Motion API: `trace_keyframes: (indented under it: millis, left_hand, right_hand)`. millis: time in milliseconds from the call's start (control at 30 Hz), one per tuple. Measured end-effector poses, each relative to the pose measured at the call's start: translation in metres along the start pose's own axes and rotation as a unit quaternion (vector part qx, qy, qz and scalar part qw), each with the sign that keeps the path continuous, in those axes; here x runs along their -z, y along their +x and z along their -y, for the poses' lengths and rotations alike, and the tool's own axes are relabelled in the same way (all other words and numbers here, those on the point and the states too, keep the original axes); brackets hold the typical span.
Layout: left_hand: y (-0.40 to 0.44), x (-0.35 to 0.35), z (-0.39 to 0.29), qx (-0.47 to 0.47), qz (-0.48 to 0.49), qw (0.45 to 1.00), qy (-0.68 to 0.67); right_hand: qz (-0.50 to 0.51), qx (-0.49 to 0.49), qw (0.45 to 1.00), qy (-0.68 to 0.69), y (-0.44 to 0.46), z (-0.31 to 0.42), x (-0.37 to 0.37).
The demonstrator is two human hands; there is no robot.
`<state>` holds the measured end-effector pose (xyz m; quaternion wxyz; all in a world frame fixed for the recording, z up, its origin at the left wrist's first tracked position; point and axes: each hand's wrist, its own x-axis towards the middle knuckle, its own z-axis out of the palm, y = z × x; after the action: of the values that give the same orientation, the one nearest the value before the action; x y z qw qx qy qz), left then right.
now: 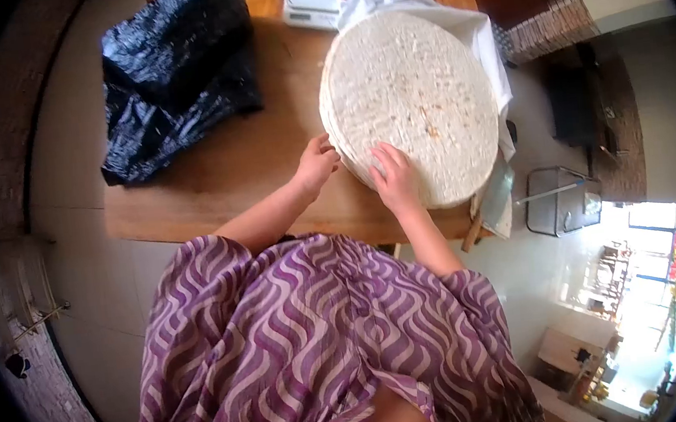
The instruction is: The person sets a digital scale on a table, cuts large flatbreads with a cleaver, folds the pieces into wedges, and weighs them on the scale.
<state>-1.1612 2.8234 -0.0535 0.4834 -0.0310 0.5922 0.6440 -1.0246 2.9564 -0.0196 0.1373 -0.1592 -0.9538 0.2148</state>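
The person's left hand (319, 165) curls at the edge of stacked flatbreads (423, 78) (likely pliable, tearable, best supported underneath), pinch unclear; the right hand (394, 176) lies spread on top.

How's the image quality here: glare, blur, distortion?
Head view: fisheye curvature with black corners; head view: the window at lower right looks washed out, and the black plastic bag shows glossy highlights; head view: the flatbread stack, left hand and right hand are readable, though slightly soft.

The round off-white flatbread stack (416, 96) looked matt and rough, the crumpled black plastic sheet (178, 63) glossy, the brown wooden tabletop (284, 72) smooth.
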Motion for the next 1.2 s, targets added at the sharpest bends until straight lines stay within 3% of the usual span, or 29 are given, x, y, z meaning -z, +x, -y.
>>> trace_keyframes:
  millis: [167,233,300,367,467,567,633,667,700,900,933,1100,1133,1200]
  left_hand:
    - [0.027,0.041,-0.048,-0.084,-0.071,0.991,0.077]
    - [0.056,0.037,-0.069,-0.123,-0.103,0.979,0.129]
    - [0.114,0.064,-0.083,-0.167,-0.168,0.969,0.073]
    - [0.145,0.078,-0.128,-0.069,-0.095,0.992,0.048]
    - [0.204,0.072,-0.167,-0.019,-0.16,0.987,0.011]
    - [0.273,0.078,-0.176,-0.015,-0.196,0.98,-0.032]
    - [0.309,0.08,-0.17,-0.083,-0.175,0.973,-0.127]
    - [0.318,0.078,-0.173,-0.066,-0.181,0.977,-0.089]
    - [0.314,0.078,-0.171,-0.021,-0.215,0.975,-0.047]
    - [0.339,0.05,-0.186,0.031,-0.126,0.987,-0.097]
    - [0.322,0.046,-0.176,0.063,-0.163,0.978,-0.118]
    - [0.299,0.027,-0.193,-0.005,-0.119,0.97,-0.21]
    - [0.274,0.016,-0.196,-0.018,-0.171,0.961,-0.216]
    - [0.216,0.013,-0.189,-0.043,-0.202,0.973,-0.1]
  right_hand:
    - [-0.078,-0.063,0.993,-0.055,0.024,-0.007,-0.026]
    - [-0.061,-0.083,0.992,-0.079,0.023,-0.02,-0.015]
    - [-0.076,-0.093,0.988,-0.102,0.027,-0.012,-0.024]
    - [-0.074,-0.099,0.987,-0.102,0.027,-0.011,-0.026]
    - [-0.062,-0.105,0.987,-0.101,0.03,-0.015,-0.006]
    - [-0.057,-0.112,0.986,-0.109,0.033,-0.013,-0.006]
    - [-0.056,-0.123,0.985,-0.105,0.035,-0.014,-0.005]
    - [-0.051,-0.133,0.985,-0.1,0.037,-0.012,-0.002]
    - [-0.007,-0.148,0.986,-0.075,0.043,-0.012,0.023]
    - [-0.01,-0.151,0.983,-0.101,0.037,-0.014,0.026]
    - [0.033,-0.154,0.984,-0.082,0.046,-0.014,0.065]
    - [0.002,-0.135,0.985,-0.104,0.038,-0.016,0.061]
    - [0.003,-0.128,0.985,-0.118,0.035,-0.018,0.059]
    - [0.03,-0.114,0.981,-0.154,0.039,-0.009,0.083]
